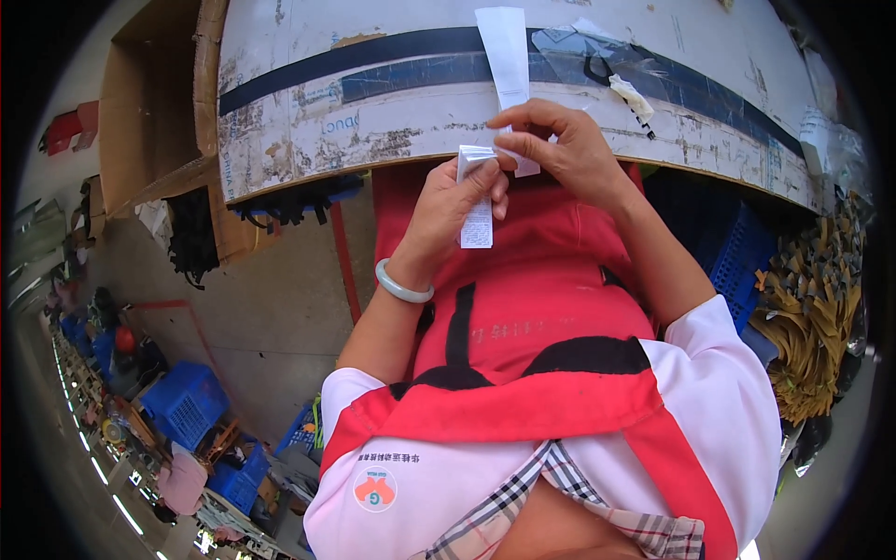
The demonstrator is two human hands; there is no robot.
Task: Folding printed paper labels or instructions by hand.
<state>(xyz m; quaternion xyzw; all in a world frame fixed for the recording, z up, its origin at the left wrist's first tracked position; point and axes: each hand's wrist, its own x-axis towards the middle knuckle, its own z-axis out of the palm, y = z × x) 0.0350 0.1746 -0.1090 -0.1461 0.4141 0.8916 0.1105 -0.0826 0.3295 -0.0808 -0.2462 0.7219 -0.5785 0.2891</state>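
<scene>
My left hand (455, 201) is closed round a thin stack of narrow white printed labels (476, 231), its thumb pressed on the top face. The stack stands upright in front of the table edge, with small print on its lower part. Just right of it, my right hand (565, 149) is bent into a pinch, thumb and forefinger tips close together; whatever sits between them is too small to make out. A long white label strip (504, 51) lies on the table, runs behind my right fingers and hangs over the edge.
The worn white table (299, 154) carries a dark band (392, 45), a clear plastic bag (579, 51) and a crumpled white scrap (632, 98). An open cardboard box (154, 103) stands left. At right are a blue crate (742, 257) and a heap of brown strips (812, 327).
</scene>
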